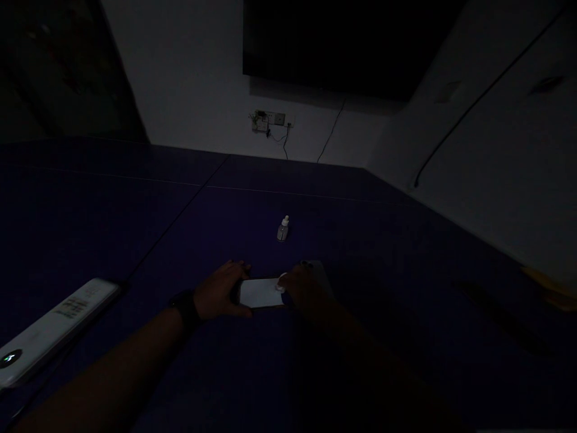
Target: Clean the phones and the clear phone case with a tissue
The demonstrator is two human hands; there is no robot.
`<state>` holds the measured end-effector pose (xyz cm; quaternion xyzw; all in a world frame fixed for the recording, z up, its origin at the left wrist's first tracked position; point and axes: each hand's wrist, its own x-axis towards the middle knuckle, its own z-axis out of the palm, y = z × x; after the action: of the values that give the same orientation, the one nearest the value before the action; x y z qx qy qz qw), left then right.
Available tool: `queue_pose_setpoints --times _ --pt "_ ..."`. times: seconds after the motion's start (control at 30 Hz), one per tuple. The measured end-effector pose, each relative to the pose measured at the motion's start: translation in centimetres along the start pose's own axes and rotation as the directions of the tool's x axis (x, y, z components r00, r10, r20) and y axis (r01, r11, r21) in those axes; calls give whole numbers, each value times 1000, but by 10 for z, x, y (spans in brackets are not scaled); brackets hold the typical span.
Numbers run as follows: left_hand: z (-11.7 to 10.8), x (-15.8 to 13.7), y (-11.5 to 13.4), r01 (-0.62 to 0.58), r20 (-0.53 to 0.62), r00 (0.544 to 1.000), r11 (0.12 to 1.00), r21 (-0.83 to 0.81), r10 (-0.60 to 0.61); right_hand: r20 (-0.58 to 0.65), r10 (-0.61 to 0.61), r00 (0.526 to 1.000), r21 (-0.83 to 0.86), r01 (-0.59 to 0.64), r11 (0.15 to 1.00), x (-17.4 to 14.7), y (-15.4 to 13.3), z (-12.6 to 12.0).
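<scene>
A phone with a bright whitish screen lies sideways in front of me on the dark purple-blue surface. My left hand, with a dark band at the wrist, grips its left end between thumb and fingers. Over the right end, my right hand pinches a small white rounded thing against the screen; its kind is too dark to make out. Partly hidden behind that hand is a second, greyish phone with camera lenses at its top. Beyond both hands stands a small dropper bottle with a white top.
A long white device with a small green light lies at the left. On the far wall are sockets with cables below a large dark screen. Something yellowish lies by the right wall. The room is very dim.
</scene>
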<state>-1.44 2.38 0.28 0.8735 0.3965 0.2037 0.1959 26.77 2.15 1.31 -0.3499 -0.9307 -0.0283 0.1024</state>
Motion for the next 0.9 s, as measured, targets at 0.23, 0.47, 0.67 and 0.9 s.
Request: queue_pose_setpoints --times 0.23,0.47,0.67,0.9 --pt "0 1 0 20 12 1000 1000 7 -20 -9 -234 972 200 231 952 -4 6 3" --pt "-1 0 0 8 5 1000 1000 9 -8 -21 -223 975 189 223 956 -10 17 -4" --pt "1 0 -1 -12 -16 1000 1000 11 12 -26 -256 966 248 255 935 -10 8 -1" --pt "2 1 -2 4 -4 1000 1000 14 -4 -17 -271 963 273 265 925 0 -8 8"
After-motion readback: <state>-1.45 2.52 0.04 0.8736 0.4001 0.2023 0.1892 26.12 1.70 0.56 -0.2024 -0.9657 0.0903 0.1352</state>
